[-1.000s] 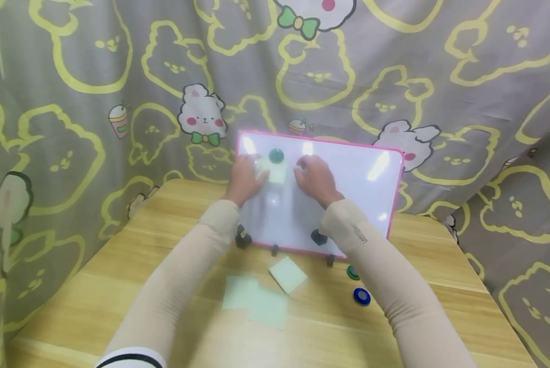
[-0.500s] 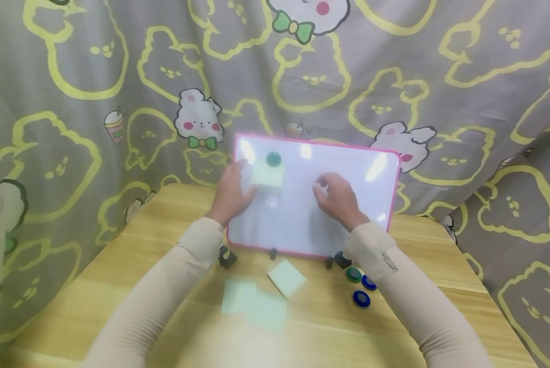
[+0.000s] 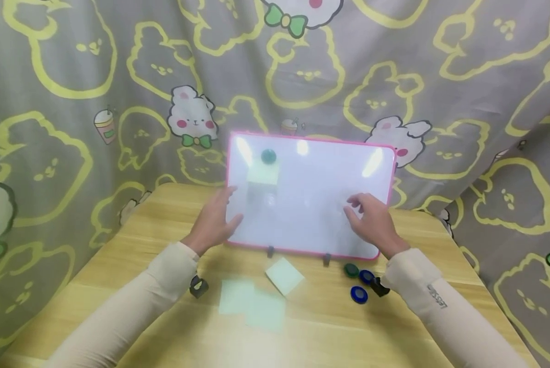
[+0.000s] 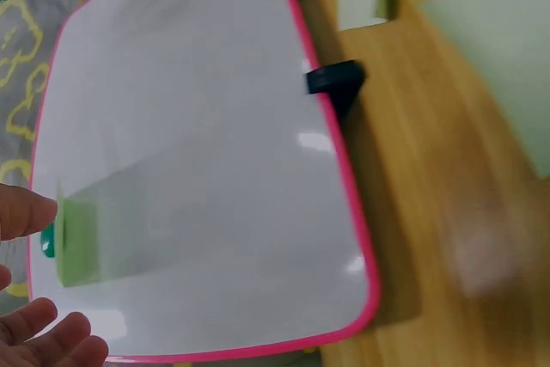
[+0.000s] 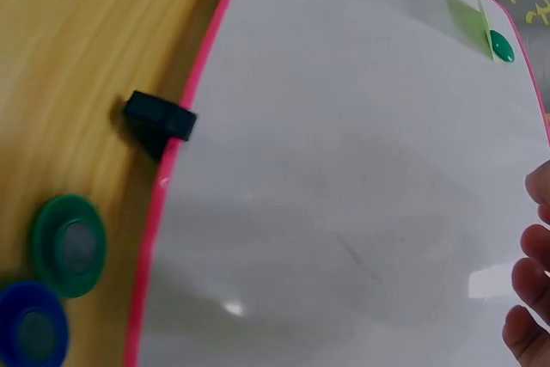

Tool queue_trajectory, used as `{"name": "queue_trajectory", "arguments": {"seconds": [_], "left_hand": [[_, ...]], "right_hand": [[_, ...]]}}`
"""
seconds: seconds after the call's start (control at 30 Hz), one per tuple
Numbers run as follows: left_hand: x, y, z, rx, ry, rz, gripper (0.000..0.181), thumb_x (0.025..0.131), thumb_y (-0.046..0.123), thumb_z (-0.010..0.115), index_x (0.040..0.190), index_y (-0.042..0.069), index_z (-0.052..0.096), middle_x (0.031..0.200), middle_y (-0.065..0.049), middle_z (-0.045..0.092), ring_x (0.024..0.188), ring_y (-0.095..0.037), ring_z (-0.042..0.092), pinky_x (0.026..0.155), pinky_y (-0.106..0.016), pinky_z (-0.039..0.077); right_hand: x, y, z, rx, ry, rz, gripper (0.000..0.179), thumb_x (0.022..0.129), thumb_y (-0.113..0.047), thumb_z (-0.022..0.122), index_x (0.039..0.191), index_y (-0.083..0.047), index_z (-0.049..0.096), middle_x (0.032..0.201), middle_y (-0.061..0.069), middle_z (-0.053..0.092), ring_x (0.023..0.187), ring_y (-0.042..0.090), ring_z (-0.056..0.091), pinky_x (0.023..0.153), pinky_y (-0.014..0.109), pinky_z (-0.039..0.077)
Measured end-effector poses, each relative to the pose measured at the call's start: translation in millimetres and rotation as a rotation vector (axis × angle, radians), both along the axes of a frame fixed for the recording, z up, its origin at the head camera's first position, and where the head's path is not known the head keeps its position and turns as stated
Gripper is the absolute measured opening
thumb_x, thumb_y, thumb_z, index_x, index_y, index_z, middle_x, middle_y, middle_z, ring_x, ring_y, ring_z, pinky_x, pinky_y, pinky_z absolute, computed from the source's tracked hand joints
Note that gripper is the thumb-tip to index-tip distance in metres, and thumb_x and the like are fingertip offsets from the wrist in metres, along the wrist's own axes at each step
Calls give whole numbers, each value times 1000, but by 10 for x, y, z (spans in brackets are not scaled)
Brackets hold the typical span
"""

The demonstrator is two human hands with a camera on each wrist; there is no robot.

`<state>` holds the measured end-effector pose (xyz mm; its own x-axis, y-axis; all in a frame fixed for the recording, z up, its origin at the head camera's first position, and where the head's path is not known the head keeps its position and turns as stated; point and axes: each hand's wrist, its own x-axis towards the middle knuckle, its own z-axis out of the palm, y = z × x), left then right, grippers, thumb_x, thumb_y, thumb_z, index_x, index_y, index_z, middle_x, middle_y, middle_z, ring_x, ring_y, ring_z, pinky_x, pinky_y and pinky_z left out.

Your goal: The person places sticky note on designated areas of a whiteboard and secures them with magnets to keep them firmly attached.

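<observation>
A whiteboard (image 3: 311,214) with a pink frame stands tilted on the wooden table. Near its upper left, a green round magnet (image 3: 268,156) pins a pale green sticky note (image 3: 263,173), whose lower edge stands off the board in both wrist views. My left hand (image 3: 213,217) is at the board's lower left edge, fingers spread and holding nothing. Over the lower right of the board hovers my right hand (image 3: 371,219), its fingers loosely bent around nothing. In the left wrist view, the thumb (image 4: 24,212) overlaps the magnet and the note.
On the table lie two overlapping pale sheets (image 3: 265,309) and a square sticky-note pad (image 3: 285,276). To the right are a green magnet (image 3: 351,270) and two blue magnets (image 3: 359,294). Black feet (image 3: 327,259) support the board; a patterned curtain (image 3: 311,66) hangs behind.
Both hands have drawn away from the pinned note, moving apart and downward, the left to the left and the right to the right. The note and magnet stay on the board.
</observation>
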<state>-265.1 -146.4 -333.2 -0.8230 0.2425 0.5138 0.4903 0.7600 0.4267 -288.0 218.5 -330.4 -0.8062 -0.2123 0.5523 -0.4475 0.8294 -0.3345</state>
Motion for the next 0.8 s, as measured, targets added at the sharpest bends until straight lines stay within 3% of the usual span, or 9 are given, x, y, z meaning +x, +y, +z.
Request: {"name": "queue_trajectory", "arguments": {"seconds": [0.17,0.33,0.47,0.8], "left_hand": [[140,-44,-213,-27,-27,-30,65,77,14,68,133,3,37,122,-18,46,107,-32,47,91,-47,41],[278,-99,-421,-44,-48,-62,66,75,12,71,132,2,40,119,-19,48,98,-30,51,88,-46,45],[382,-152,-564,-48,-116,-72,67,75,12,71,133,5,39,119,-17,49,105,-32,51,87,-47,45],[529,-139,-843,-76,-218,-167,68,76,9,70,136,15,38,126,-13,47,102,-26,52,85,-42,46]], "right_hand": [[142,163,-132,-11,50,32,18,84,-17,61,94,-2,62,81,8,59,71,22,51,61,35,42],[293,294,-316,-11,70,51,16,82,-15,62,92,-2,63,79,6,59,69,21,51,59,33,42],[394,369,-464,-9,77,53,15,80,-13,64,91,-3,64,78,4,59,66,18,51,56,32,42],[583,463,-773,-3,-22,82,11,76,-10,70,85,-7,64,76,-2,58,65,15,52,56,28,45]]}}
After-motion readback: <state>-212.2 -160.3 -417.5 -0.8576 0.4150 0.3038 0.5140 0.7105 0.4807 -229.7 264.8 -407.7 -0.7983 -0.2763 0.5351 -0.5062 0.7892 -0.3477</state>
